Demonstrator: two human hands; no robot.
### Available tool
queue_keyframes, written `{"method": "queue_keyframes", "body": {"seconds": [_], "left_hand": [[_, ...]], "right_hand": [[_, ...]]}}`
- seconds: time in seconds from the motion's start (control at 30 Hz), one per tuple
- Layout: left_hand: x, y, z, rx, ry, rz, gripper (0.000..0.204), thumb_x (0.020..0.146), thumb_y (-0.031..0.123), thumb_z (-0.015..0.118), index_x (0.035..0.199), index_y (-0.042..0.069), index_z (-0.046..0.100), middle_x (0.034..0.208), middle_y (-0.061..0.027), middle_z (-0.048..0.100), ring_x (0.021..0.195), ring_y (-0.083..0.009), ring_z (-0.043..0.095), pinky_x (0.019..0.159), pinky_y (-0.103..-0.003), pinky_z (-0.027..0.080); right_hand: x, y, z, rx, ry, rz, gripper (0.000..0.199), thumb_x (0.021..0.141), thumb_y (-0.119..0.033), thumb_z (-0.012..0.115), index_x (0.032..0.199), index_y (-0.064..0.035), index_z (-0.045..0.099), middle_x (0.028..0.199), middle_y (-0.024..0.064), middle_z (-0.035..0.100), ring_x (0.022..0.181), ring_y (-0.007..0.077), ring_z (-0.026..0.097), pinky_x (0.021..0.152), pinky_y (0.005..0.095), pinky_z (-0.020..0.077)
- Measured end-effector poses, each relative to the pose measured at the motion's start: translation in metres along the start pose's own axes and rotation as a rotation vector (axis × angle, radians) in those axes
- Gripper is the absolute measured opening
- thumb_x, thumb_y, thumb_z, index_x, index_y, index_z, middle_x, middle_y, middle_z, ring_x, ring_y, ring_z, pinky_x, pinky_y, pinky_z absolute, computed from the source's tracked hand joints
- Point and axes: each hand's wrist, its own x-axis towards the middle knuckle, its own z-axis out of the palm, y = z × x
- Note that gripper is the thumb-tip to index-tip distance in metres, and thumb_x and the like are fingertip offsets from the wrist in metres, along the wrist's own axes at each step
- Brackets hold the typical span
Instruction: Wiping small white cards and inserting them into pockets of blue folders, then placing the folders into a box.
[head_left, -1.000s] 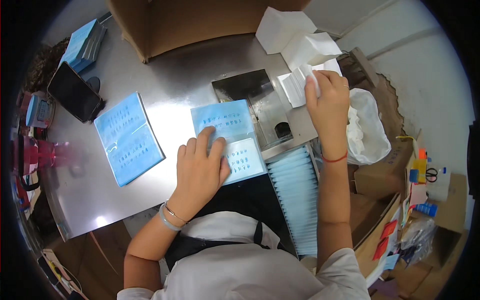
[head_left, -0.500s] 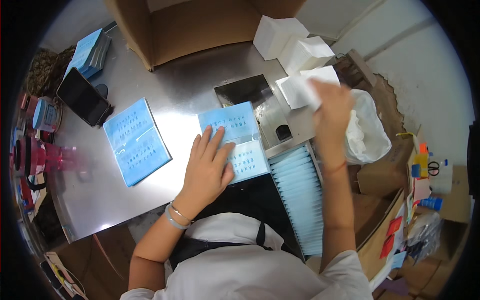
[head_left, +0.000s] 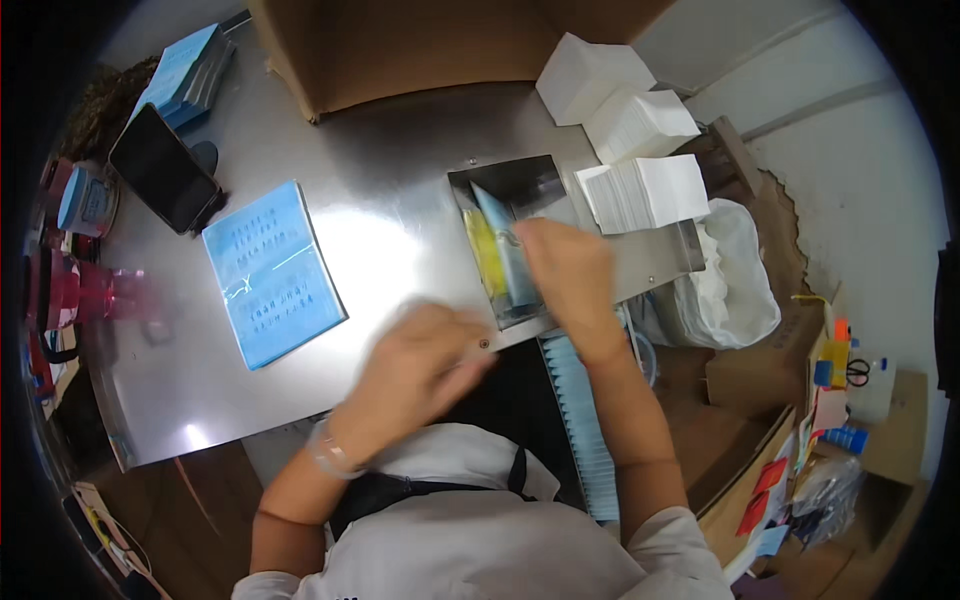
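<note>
My left hand (head_left: 418, 372) hovers over the near edge of the metal table, smeared by motion, so its fingers do not show clearly. My right hand (head_left: 570, 285) is curled closed at the right side of a rectangular opening (head_left: 540, 185) in the tabletop; whatever its fingers grip is hidden. Inside the opening, a pale blue packet (head_left: 497, 235) stands on a slant against the right hand, with something yellow (head_left: 484, 252) beside it. A metal plate (head_left: 650, 257) extends right of the opening. Left of my hands lies a flat blue packet (head_left: 270, 275) in clear film.
White paper stacks (head_left: 655, 190) stand right of the opening, above a white-lined bin (head_left: 755, 285). Folded blue packets (head_left: 578, 410) fill a narrow tray below. A cardboard box (head_left: 430, 60) stands at the back, a phone (head_left: 165, 170) and blue stack (head_left: 180, 75) at the left.
The blue packet under my left hand has left the tabletop. My right hand has moved left from the white stacks to the opening, which is now uncovered, with the metal plate farther right.
</note>
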Motion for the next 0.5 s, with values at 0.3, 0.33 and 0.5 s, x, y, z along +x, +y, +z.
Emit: {"method": "queue_keyframes", "body": {"seconds": [0.3,0.33,0.5], "left_hand": [[-0.042,-0.021,-0.067,0.377,0.279,-0.548,0.072,0.087,0.036,0.072,0.147,0.01,0.042,0.143,-0.0253,0.043,0.126,-0.0422,0.047,0.105,-0.053,0.036],[-0.051,-0.03,-0.075,0.588,0.298,-0.616,0.062,0.087,0.031,0.072,0.14,0.008,0.048,0.137,-0.0234,0.047,0.12,-0.0394,0.051,0.101,-0.05,0.039],[-0.059,-0.03,-0.088,0.784,0.161,-0.83,0.03,0.088,0.022,0.071,0.11,0.005,0.059,0.12,-0.02,0.053,0.109,-0.0379,0.053,0.093,-0.049,0.041]], "right_hand": [[0.02,0.042,-0.059,-0.425,0.275,-0.067,0.021,0.088,-0.016,0.064,0.096,0.002,0.072,0.099,0.015,0.065,0.096,0.0308,0.058,0.088,0.0455,0.0441],[0.013,0.038,-0.063,-0.423,0.275,-0.07,0.021,0.088,-0.016,0.064,0.096,0.002,0.072,0.099,0.015,0.065,0.096,0.0308,0.058,0.088,0.0455,0.0441],[0.001,0.037,-0.076,-0.12,0.204,0.049,0.022,0.086,-0.011,0.062,0.097,0.0058,0.07,0.099,0.0141,0.066,0.094,0.033,0.059,0.086,0.0428,0.0468]]}}
